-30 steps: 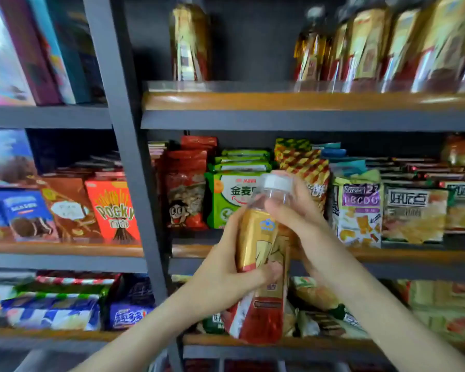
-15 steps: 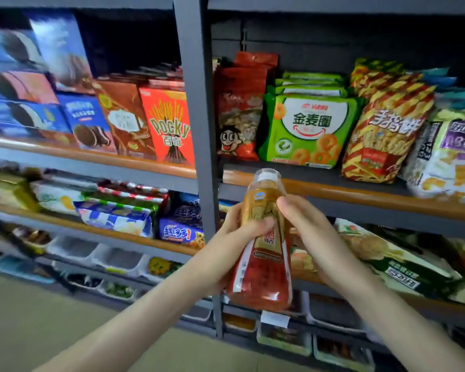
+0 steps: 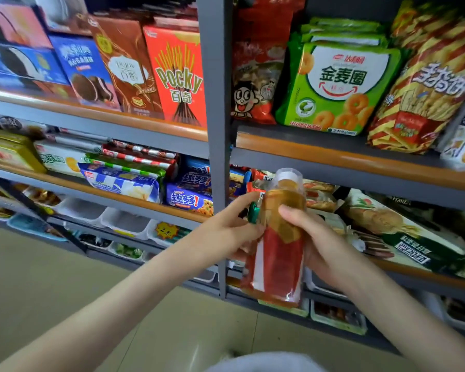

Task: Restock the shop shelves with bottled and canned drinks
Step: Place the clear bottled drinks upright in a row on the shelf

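Both hands are clamped on one bottle (image 3: 277,253), held upright with a slight tilt at centre right of the frame, in front of the grey post (image 3: 215,103) and not on any shelf. The left hand (image 3: 226,232) wraps the bottle's left side. The right hand (image 3: 317,245) grips the right side, thumb across the front. The bottle has a red and gold label and a pale cap. A Pocky box (image 3: 177,73) stands at upper centre, a green bag (image 3: 338,84) at upper right. The floor (image 3: 65,277) fills the lower left.
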